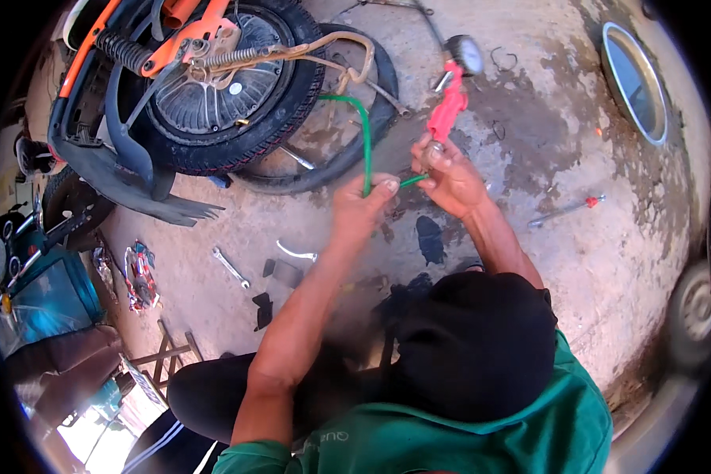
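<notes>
My left hand (363, 204) is closed around a thin green hose (366, 146). From there the hose loops up toward the wheel (221, 87) of an orange-framed two-wheeler, and a short stretch runs across to my right hand (455, 178). My right fingers are closed at the lower end of a red tyre inflator gun (448, 107) with a round dial gauge (468, 55) on top. They also touch the green hose. The exact joint between hose and gun is hidden by my fingers. Rust-coloured bars and a spring lie over the wheel.
A loose tyre (296, 183) lies beneath the wheel. On the floor are a spanner (231, 268), a curved silver lever (295, 251) and a rod with a red end (561, 212). A metal basin (636, 83) stands far right; tools in a teal container (55, 296) are at left.
</notes>
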Demonstrator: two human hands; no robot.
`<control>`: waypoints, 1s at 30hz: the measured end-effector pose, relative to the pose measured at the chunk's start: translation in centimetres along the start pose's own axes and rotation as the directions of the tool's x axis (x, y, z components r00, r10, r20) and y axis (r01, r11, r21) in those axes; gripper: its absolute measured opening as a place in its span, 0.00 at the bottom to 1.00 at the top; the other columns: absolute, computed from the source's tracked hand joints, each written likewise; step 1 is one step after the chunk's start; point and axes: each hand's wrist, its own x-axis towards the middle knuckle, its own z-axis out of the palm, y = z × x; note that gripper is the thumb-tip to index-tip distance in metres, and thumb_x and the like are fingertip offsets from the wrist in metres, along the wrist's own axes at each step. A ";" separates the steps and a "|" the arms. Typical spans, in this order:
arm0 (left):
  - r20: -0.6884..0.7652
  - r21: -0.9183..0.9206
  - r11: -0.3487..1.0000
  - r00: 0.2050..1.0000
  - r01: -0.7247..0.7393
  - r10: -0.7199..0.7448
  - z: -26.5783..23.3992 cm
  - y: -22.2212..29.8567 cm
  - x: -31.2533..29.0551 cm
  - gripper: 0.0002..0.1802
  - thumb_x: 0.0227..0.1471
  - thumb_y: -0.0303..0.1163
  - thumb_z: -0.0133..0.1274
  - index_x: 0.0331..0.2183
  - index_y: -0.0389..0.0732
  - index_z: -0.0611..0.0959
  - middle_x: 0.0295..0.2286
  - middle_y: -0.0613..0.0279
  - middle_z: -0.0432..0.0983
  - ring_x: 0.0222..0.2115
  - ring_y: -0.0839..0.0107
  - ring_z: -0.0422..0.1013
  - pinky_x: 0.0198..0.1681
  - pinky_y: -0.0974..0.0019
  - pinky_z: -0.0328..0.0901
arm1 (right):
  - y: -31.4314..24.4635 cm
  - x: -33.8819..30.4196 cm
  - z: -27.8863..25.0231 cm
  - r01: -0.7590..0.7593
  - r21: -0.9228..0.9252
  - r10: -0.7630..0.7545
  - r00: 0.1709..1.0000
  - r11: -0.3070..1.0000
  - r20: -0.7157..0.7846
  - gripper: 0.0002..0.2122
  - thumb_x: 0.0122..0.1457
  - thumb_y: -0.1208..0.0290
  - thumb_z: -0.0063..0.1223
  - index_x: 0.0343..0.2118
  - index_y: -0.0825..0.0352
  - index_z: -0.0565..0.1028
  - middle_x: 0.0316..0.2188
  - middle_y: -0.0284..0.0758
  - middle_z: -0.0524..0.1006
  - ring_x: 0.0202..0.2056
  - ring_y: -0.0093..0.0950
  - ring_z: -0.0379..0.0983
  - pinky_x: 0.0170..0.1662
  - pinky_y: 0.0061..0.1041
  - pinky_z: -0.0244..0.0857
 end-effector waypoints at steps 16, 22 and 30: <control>0.117 -0.183 0.983 0.993 -0.011 0.033 -1.4 4.1 -2.0 0.12 0.61 0.31 0.58 0.43 0.34 0.83 0.24 0.59 0.78 0.11 0.80 0.58 0.15 0.72 0.52 | 0.1 -0.1 3.8 0.302 0.010 -0.301 0.948 0.953 0.100 0.13 0.59 0.81 0.61 0.41 0.57 0.73 0.43 0.31 0.71 0.42 0.27 0.73 0.35 0.23 0.66; 0.112 -0.188 0.982 0.994 0.019 0.002 -1.8 4.5 -2.1 0.14 0.61 0.31 0.56 0.45 0.33 0.83 0.23 0.64 0.74 0.12 0.79 0.56 0.17 0.71 0.53 | 0.4 -0.4 3.5 0.296 0.006 -0.293 0.943 0.955 0.160 0.12 0.57 0.80 0.62 0.39 0.57 0.72 0.47 0.32 0.72 0.46 0.28 0.71 0.37 0.24 0.67; 0.120 -0.254 0.966 0.993 0.050 -0.019 -2.0 4.5 -1.8 0.13 0.61 0.32 0.56 0.44 0.33 0.83 0.22 0.64 0.72 0.12 0.80 0.55 0.17 0.71 0.52 | 0.0 -0.8 3.7 0.300 -0.039 -0.293 0.946 0.953 0.137 0.12 0.54 0.80 0.61 0.37 0.58 0.71 0.44 0.31 0.69 0.44 0.29 0.70 0.38 0.25 0.66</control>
